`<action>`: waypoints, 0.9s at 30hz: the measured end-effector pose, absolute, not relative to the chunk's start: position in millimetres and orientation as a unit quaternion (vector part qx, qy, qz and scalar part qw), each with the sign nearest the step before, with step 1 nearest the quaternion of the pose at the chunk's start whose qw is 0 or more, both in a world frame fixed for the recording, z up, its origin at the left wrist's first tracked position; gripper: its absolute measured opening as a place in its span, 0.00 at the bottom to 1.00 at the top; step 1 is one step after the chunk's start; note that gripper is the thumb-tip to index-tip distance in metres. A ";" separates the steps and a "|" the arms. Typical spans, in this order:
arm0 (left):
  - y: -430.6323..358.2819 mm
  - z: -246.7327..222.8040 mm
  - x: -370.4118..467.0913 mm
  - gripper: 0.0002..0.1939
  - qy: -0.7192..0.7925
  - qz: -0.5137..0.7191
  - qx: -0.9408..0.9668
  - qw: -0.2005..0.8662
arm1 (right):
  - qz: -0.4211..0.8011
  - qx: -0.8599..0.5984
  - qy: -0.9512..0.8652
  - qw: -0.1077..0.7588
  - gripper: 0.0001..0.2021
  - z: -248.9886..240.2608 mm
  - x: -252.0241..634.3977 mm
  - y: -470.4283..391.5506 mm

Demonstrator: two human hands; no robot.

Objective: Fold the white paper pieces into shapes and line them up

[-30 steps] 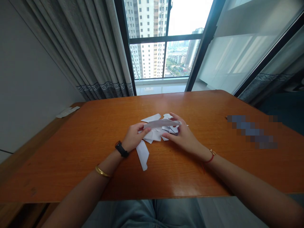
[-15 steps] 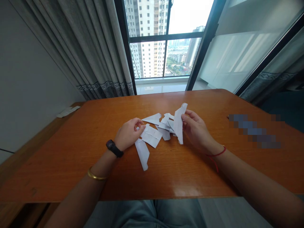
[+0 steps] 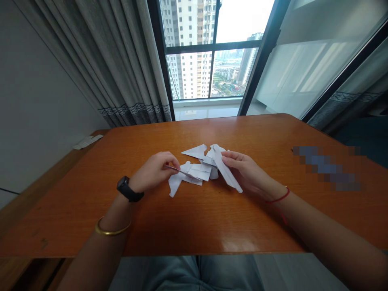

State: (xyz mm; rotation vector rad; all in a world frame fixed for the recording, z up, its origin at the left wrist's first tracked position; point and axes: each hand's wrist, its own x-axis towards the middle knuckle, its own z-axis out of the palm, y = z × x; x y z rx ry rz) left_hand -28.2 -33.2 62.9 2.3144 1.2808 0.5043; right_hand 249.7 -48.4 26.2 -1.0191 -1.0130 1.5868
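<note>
My left hand [image 3: 156, 171] pinches the end of a thin folded white paper piece [image 3: 189, 175], seen nearly edge-on over the pile. In my right hand [image 3: 247, 167] is a long folded white paper strip [image 3: 227, 171], gripped near its upper part and slanting down to the right. Between the hands lie several overlapping folded papers [image 3: 202, 171]. A pointed paper piece [image 3: 195, 151] sits at the back of the pile, and another angled piece [image 3: 175, 185] rests at its front left, just below my left fingers.
The brown wooden table [image 3: 227, 226] reaches toward the window. A white paper [image 3: 87, 142] lies on the ledge at the far left. On the table's right side is a blurred-out item [image 3: 327, 167].
My left hand has closed on a thin paper piece and shifted slightly left. The strip in my right hand has tilted, its lower end swinging right. The front left piece has moved up and turned.
</note>
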 end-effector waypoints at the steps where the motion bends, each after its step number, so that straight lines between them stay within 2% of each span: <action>1: -35.9 66.7 -26.4 0.07 0.437 0.221 0.848 0.202 | 0.672 -0.395 -0.413 0.472 0.14 28.7 250.8 -48.3; 4: -45.7 68.1 -13.7 0.10 0.384 0.274 0.865 0.170 | 0.701 -0.346 -0.421 0.460 0.12 33.3 250.1 -50.3; 9: -57.7 40.6 18.3 0.12 0.349 0.314 0.852 0.233 | 0.729 -0.347 -0.386 0.447 0.14 28.1 229.4 -65.3; 14: -68.6 17.4 37.7 0.11 0.413 0.384 0.788 0.248 | 0.733 -0.354 -0.337 0.473 0.15 16.4 210.4 -80.0; 16: -72.1 15.2 39.9 0.11 0.415 0.414 0.745 0.319 | 0.711 -0.362 -0.344 0.496 0.17 13.5 208.8 -81.5; 18: -73.6 15.6 40.5 0.20 0.405 0.436 0.679 0.429 | 0.681 -0.376 -0.358 0.517 0.17 12.4 209.4 -80.7; 20: -73.8 16.8 41.4 0.27 0.393 0.418 0.624 0.531 | 0.655 -0.386 -0.371 0.533 0.18 13.0 210.6 -79.4; 22: -74.6 17.3 44.3 0.28 0.384 0.351 0.608 0.600 | 0.637 -0.394 -0.389 0.536 0.18 13.9 211.1 -79.4; 25: -79.0 15.0 52.1 0.25 0.401 0.272 0.615 0.622 | 0.608 -0.413 -0.432 0.523 0.19 13.2 210.0 -82.8; 27: -81.7 12.4 56.2 0.22 0.420 0.271 0.622 0.603 | 0.583 -0.424 -0.472 0.508 0.18 12.0 209.9 -84.4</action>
